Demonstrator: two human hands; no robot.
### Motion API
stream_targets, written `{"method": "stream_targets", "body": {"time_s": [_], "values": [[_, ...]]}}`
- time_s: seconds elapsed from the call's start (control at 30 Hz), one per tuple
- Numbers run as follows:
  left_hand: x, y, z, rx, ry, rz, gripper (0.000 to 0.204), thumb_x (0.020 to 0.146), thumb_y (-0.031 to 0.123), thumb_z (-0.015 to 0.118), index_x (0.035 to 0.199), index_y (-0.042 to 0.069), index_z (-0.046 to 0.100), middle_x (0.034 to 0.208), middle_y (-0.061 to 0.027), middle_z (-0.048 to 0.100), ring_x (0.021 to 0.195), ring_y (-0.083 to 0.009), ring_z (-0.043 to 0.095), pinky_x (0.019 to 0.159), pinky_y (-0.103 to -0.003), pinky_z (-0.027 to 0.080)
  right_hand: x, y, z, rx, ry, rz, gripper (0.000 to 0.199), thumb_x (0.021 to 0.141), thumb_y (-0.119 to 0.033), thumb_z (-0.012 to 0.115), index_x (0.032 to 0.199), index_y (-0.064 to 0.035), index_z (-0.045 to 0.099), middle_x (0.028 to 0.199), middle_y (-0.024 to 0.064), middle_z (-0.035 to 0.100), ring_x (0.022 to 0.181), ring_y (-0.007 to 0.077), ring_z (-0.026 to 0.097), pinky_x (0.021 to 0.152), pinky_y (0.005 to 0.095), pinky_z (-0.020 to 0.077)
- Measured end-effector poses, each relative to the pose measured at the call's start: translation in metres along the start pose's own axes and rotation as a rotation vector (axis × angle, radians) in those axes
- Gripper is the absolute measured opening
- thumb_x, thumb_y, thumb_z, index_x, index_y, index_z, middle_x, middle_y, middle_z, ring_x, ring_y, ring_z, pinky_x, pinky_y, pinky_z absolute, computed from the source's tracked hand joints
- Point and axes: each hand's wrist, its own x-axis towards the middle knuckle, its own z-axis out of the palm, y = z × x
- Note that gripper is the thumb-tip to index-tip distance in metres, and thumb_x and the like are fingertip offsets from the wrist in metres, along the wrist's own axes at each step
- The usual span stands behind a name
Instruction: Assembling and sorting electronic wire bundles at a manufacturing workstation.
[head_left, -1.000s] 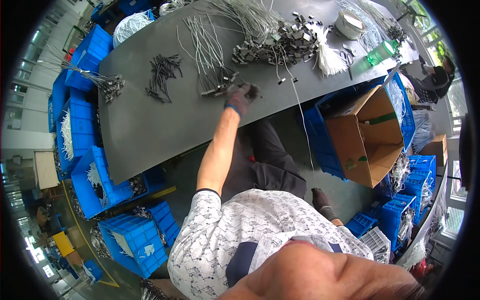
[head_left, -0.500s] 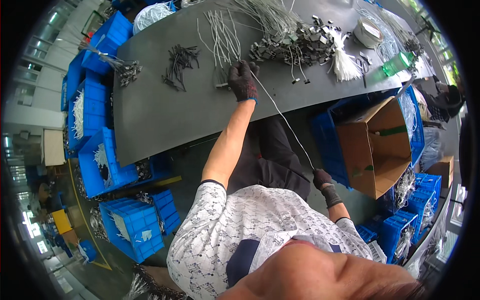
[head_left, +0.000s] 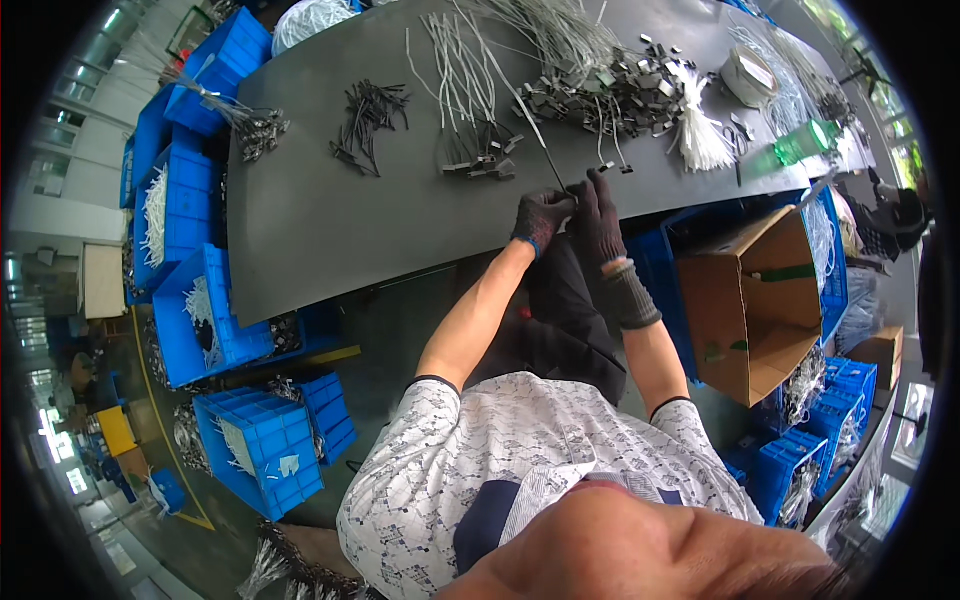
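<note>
My left hand, in a dark knit glove, is closed in a pinch on a thin white cable at the table's front edge. The cable runs away over the tabletop and looks dark along the stretch nearest my fingers. My right hand, gloved too, meets the left from the right side. Its fingers point up and lie close together; what they hold is hidden. Beyond my left hand lies a group of white cables with dark connectors at their near ends.
Short black pieces lie to the left. A heap of metal-ended connectors, a white strand bundle, scissors and a green bottle occupy the right. An open cardboard box stands beside my right arm; blue crates stand left.
My right hand has come up from beside my lap to meet the left at the table edge. The left has moved back toward me and right, leaving the connector group uncovered.
</note>
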Motion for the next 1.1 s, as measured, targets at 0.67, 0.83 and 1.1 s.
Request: {"method": "stream_targets", "body": {"time_s": [0.67, 0.83, 1.1], "values": [[0.109, -0.002, -0.34, 1.271, 0.713, -0.598, 0.039, 0.085, 0.038, 0.068, 0.115, 0.014, 0.067, 0.116, -0.0126, 0.071, 0.109, -0.0307, 0.069, 0.085, -0.046, 0.057, 0.081, 0.118, -0.028, 0.07, -0.238, 0.781, 0.048, 0.09, -0.034, 0.067, 0.125, -0.0016, 0.063, 0.096, 0.0114, 0.068, 0.073, 0.0216, 0.068, 0.057, 0.0308, 0.0512], [0.092, -0.027, -0.388, 1.401, 0.743, -0.498, 0.036, 0.086, 0.037, 0.066, 0.114, 0.014, 0.071, 0.119, -0.0123, 0.071, 0.105, -0.0328, 0.071, 0.084, -0.046, 0.058, 0.057, 0.087, -0.036, 0.2, -0.056, 0.909, 0.034, 0.093, -0.033, 0.064, 0.101, -0.0007, 0.069, 0.079, 0.0044, 0.064, 0.06, 0.0139, 0.06, 0.051, 0.0287, 0.0449], [0.079, -0.03, -0.347, 0.54, 0.646, -0.527, 0.019, 0.086, 0.023, 0.069, 0.09, 0.006, 0.072, 0.088, -0.0103, 0.073, 0.08, -0.0203, 0.071, 0.063, -0.033, 0.056, -0.214, 0.147, -0.086, -0.33, -0.268, 0.383, 0.01, 0.095, -0.013, 0.054, 0.094, -0.0054, 0.06, 0.081, 0.0173, 0.063, 0.073, 0.037, 0.061, 0.065, 0.0449, 0.0479]]}}
